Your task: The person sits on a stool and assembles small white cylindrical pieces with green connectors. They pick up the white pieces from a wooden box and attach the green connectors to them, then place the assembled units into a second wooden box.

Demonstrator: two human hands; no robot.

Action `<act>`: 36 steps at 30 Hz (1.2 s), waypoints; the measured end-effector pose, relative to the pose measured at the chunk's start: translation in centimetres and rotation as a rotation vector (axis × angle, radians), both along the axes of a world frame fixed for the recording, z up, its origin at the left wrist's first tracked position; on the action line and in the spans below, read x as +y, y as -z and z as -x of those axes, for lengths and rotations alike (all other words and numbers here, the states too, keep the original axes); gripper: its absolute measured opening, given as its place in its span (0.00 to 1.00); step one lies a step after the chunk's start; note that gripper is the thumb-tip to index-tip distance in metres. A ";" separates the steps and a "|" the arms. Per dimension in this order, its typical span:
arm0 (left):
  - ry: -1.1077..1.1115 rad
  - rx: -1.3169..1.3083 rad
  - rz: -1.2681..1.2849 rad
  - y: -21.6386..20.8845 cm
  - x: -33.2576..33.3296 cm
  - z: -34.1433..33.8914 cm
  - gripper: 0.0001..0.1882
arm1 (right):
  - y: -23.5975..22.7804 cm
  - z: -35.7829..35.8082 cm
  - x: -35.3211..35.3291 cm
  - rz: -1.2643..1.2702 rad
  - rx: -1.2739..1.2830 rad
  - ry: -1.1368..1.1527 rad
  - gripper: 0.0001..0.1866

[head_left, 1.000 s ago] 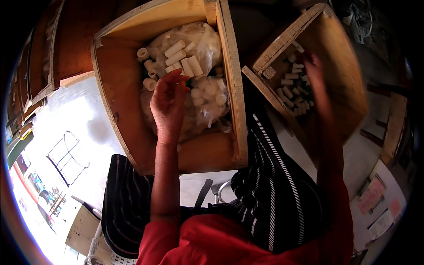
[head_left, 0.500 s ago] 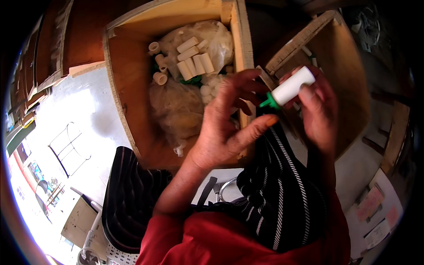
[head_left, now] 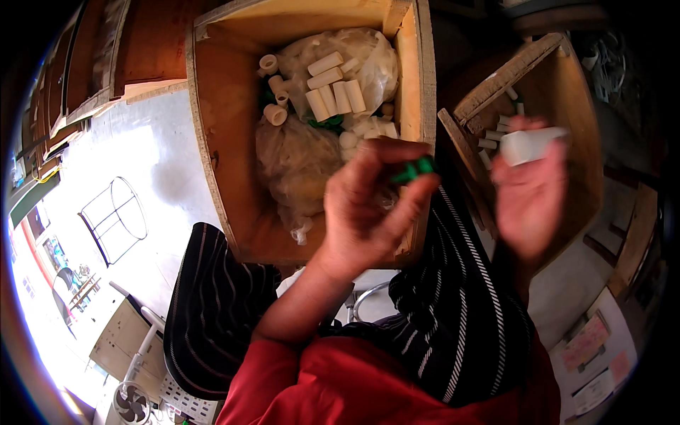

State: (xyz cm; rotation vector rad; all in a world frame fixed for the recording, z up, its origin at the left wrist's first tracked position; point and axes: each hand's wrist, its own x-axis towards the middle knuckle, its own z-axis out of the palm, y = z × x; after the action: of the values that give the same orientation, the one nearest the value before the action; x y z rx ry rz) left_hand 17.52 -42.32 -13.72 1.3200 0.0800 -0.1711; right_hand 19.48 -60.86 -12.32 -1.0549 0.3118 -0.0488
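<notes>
Between the thumb and fingertips of my left hand (head_left: 365, 209) is a green nozzle cap (head_left: 416, 170), above the right wall of the nearer wooden box. My right hand (head_left: 531, 202), smeared by motion, is over the wooden box at the right. A white plastic cylinder (head_left: 531, 145) lies sideways at its fingers and thumb. The cap and the cylinder are apart. Inside the nearer wooden box (head_left: 425, 78) are several white cylinders (head_left: 326, 78), short white rings (head_left: 275, 115), some green pieces (head_left: 327, 123) and clear plastic bags (head_left: 301, 159).
The right wooden box (head_left: 574, 106) holds several white cylinders (head_left: 494, 134) near its left side. A rough wooden bar (head_left: 510, 76) crosses its far end. My knees in striped trousers (head_left: 212, 319) flank the nearer box. A black wire rack (head_left: 117, 219) and a fan (head_left: 132, 402) are at the left.
The green cap has come off the white cylinder and is now in my left hand, which was open before. My right hand has moved right with the cylinder, over the right box.
</notes>
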 end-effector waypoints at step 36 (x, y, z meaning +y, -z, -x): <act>-0.064 -0.267 -0.989 6.6 4.5 -7.6 0.13 | 0.5 -0.3 2.6 0.411 -0.032 -0.210 0.17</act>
State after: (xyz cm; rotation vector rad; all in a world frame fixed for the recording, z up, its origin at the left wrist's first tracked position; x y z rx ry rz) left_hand 25.13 -37.82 -20.35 2.3103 -0.0298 0.1277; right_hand 19.76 -58.24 -12.86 -1.4884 0.1625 0.0615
